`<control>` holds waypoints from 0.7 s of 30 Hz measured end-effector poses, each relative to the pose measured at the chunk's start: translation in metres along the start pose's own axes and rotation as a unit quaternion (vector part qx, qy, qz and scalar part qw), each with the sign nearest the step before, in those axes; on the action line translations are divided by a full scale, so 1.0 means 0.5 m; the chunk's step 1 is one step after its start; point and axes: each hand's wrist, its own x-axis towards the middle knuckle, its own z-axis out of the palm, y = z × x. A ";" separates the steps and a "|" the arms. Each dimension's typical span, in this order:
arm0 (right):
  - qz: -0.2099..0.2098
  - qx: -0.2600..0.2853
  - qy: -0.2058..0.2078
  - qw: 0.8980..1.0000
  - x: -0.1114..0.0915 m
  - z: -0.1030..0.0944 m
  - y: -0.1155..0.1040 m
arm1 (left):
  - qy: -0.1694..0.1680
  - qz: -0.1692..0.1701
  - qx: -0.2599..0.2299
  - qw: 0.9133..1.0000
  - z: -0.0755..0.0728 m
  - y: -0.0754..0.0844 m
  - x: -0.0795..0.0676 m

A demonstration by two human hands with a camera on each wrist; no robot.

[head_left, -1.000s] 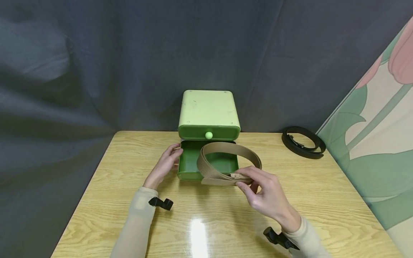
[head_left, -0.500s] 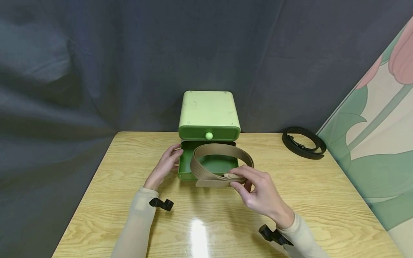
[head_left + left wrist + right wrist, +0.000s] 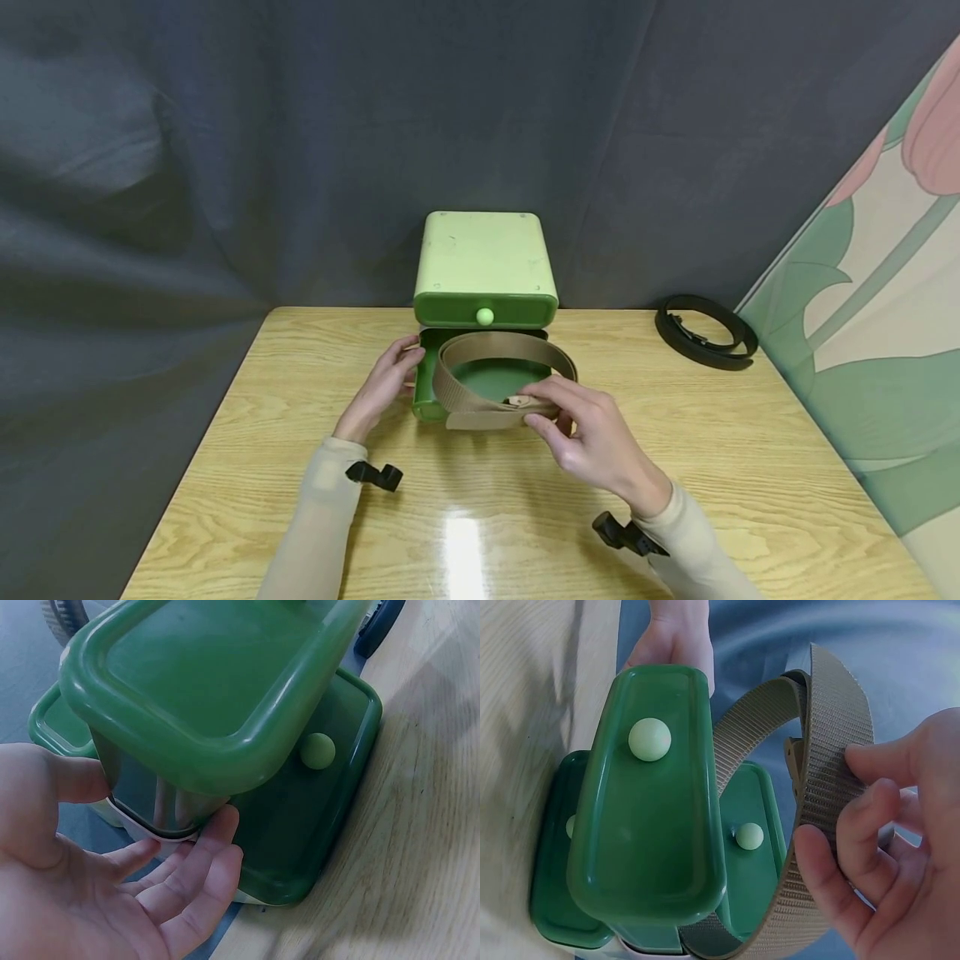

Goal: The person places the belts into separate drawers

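A coiled tan webbing belt (image 3: 454,393) hangs over the pulled-out green drawer (image 3: 428,410), covering much of its opening. My right hand (image 3: 592,435) pinches the belt close to its buckle (image 3: 520,401), between thumb and fingers. In the right wrist view the ribbed strap (image 3: 832,735) stands on edge, its loop beside the drawer front (image 3: 649,825). On the drawer's left side rests my left hand (image 3: 381,385), fingers loosely extended. The left wrist view has the thumb at the drawer's upper edge and the other fingers near its side wall.
Behind the drawer stands its cabinet (image 3: 486,254), pale green on top, with a closed upper drawer and a round knob (image 3: 485,317). Another drawer (image 3: 300,825) sits below the pulled-out one. A coiled black belt (image 3: 705,354) lies on the wooden table (image 3: 247,467) at the back right.
My right hand has moved left with the tan belt, from the drawer's right part to over its middle. The left hand and the drawer have stayed in place.
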 end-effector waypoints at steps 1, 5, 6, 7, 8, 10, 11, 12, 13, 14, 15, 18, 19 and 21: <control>-0.002 -0.002 -0.001 1.000 0.002 0.001 0.001 | 0.000 0.000 0.000 1.000 0.000 -0.001 0.000; 0.002 -0.010 -0.009 1.000 0.008 0.006 0.006 | -0.001 0.000 0.001 1.000 -0.001 -0.001 -0.001; 0.004 -0.012 -0.010 1.000 0.010 0.008 0.007 | -0.002 0.000 0.001 1.000 -0.001 -0.001 0.000; 0.007 -0.015 -0.012 1.000 0.011 0.009 0.008 | -0.003 0.000 0.002 1.000 0.000 0.000 0.000; 0.010 -0.016 -0.013 1.000 0.013 0.010 0.009 | -0.002 -0.001 0.003 1.000 0.000 0.000 0.000; 0.018 -0.020 -0.015 1.000 0.016 0.012 0.011 | -0.001 -0.002 0.002 1.000 0.001 0.002 0.001; 0.022 -0.021 -0.017 0.999 0.018 0.013 0.012 | -0.001 -0.001 0.002 1.000 0.002 0.002 0.001; 0.026 -0.021 -0.020 0.999 0.019 0.015 0.012 | -0.001 0.000 0.003 1.000 0.002 0.002 0.002; 0.030 -0.022 -0.022 0.999 0.020 0.016 0.012 | -0.002 0.000 0.003 1.000 0.003 0.002 0.002; 0.033 -0.021 -0.024 0.999 0.021 0.017 0.012 | 0.000 -0.001 0.004 1.000 0.003 0.002 0.003; 0.036 -0.021 -0.026 0.999 0.023 0.019 0.011 | 0.000 -0.001 0.004 1.000 0.003 0.001 0.004; 0.046 -0.018 -0.032 0.998 0.028 0.024 0.011 | 0.003 -0.002 0.007 1.000 0.003 0.000 0.004; 0.048 -0.018 -0.033 0.998 0.030 0.025 0.011 | 0.004 -0.002 0.008 1.000 0.002 0.000 0.003; 0.055 -0.015 -0.036 0.998 0.033 0.029 0.012 | 0.006 -0.003 0.008 1.000 0.002 -0.001 0.003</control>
